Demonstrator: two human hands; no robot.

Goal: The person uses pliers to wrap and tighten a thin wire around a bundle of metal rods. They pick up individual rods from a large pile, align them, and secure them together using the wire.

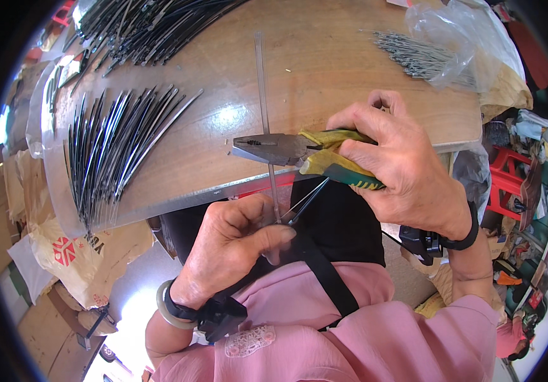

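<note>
My right hand [401, 159] grips combination pliers [277, 149] with yellow and green handles, their jaws pointing left over the table's front edge. A narrow translucent strip [262, 83] runs from the tabletop, past the pliers' jaws, down to my left hand [235, 239]. Whether the jaws bite on it or only lie across it, I cannot tell. Thumb and fingers of my left hand pinch the strip's lower end. A thin dark rod and a fine wire [310, 198] slant from that pinch toward the pliers' handles; their far ends are hidden.
The wooden table [325, 76] bears a fanned bundle of thin dark strips [118, 146] at left and a larger pile [153, 28] behind. Far right lie thin metal wires [414, 54] beside a clear plastic bag [458, 38]. A red stool [509, 178] stands at right.
</note>
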